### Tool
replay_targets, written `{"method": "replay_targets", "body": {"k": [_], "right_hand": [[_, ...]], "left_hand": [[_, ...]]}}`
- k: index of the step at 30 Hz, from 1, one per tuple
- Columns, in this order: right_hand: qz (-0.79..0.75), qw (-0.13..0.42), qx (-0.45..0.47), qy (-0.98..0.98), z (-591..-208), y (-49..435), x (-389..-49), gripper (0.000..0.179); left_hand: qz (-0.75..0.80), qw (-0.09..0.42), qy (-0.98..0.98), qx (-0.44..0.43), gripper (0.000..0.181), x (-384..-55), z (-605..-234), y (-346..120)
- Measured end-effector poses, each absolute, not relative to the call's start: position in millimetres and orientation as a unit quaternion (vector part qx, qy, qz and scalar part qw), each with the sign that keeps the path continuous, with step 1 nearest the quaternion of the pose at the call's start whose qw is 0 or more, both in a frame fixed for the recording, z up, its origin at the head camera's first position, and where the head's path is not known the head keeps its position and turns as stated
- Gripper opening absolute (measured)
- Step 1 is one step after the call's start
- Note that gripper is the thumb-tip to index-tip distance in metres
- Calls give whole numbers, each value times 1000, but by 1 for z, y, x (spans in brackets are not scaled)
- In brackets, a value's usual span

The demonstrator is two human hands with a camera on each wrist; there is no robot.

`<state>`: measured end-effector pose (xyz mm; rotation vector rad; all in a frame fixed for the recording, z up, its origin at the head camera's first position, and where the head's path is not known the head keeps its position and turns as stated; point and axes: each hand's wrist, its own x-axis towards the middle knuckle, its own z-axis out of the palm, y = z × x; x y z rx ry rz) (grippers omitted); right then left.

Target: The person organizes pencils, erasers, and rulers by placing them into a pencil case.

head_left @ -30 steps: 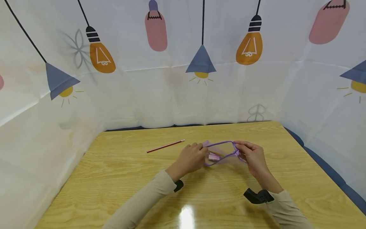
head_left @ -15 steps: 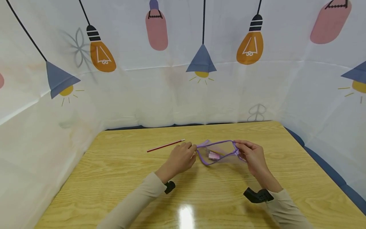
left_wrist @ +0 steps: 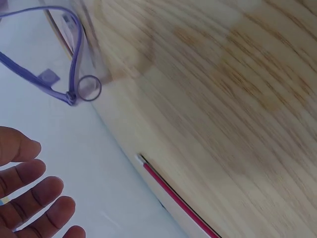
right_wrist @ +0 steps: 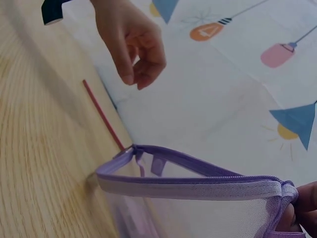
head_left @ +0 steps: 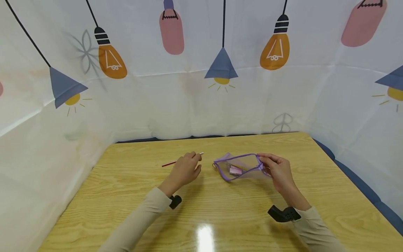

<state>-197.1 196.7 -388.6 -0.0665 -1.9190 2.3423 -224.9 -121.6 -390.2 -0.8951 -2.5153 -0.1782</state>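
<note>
In the head view my right hand (head_left: 279, 171) pinches one end of a purple mesh zipper pouch (head_left: 224, 177) and keeps its mouth spread wide. Inside lie a small pink-and-white block (head_left: 235, 170) and a thin yellow stick. The right wrist view shows the pouch's zipper edge (right_wrist: 188, 188) running to my fingers. My left hand (head_left: 182, 172) holds nothing and hovers by a red pencil (head_left: 168, 163), covering its middle in the head view. Its fingers (left_wrist: 47, 191) are relaxed and spread in the left wrist view, where the pencil (left_wrist: 178, 199) has a white end.
Everything rests on a wood-grain table (head_left: 233, 217). A white curtain (head_left: 195, 105) printed with lamps and bulbs surrounds the far edge and sides. A metal ring hangs at the pouch's left corner.
My left hand has let go of the pouch's left end and moved left to the pencil. The right hand keeps its grip in the same place.
</note>
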Motion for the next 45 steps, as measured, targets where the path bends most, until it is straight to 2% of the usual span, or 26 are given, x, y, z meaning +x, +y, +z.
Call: {"method": "replay_targets", "body": {"k": [9,30,40,45], "right_hand": [[775,61,-15,-629,-392,199,-196,13],[777,52,-14,-628,-390,197,-193,13],[775,49,2,-631,-390,198,-192,13],[774,50,5,-631,-391,200,-192,14]], "left_hand": [[-84,217,-926,-297,15,-229,-391,-138],[-115,245,-924,-269,14,-240,-393,-161],[-91,222,-939,-244,11,-250,-399,-164],[-85,187,-955,-214,10,-253,-401,-160]]}}
